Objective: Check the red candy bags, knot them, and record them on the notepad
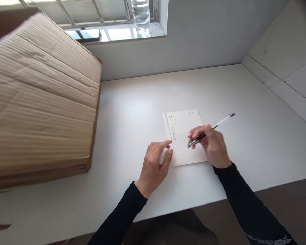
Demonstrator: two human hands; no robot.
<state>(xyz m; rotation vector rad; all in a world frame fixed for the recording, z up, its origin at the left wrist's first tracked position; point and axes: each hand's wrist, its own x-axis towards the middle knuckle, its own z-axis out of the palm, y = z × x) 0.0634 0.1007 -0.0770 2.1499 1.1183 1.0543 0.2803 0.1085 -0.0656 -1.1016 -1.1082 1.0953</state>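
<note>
Head camera view, near to far: two black sleeves (121,212) rise from the lower edge of the frame, with dark clothing between them at bottom centre. Just right of centre, the two hands are apart from each other. The left hand (154,163) is open and loosely curled, palm down, its index finger at the left edge of a paper pad (187,154) and its thumb just beside that edge. The right hand (216,146) is closed around a pen (223,120), which slants from upper right to lower left over the pad; whether its lower end touches the paper, I cannot tell. A column of small handwriting runs down the page's left side, with a few marks at its top right. The pad lies flat on a white table (132,112). A large cardboard box (44,98) fills the left of the frame. Beyond, a grey wall (204,37) spans the top, white tiles (295,81) stand at upper right, and a clear bottle (141,15) stands on the window sill (156,30) at top centre.
</note>
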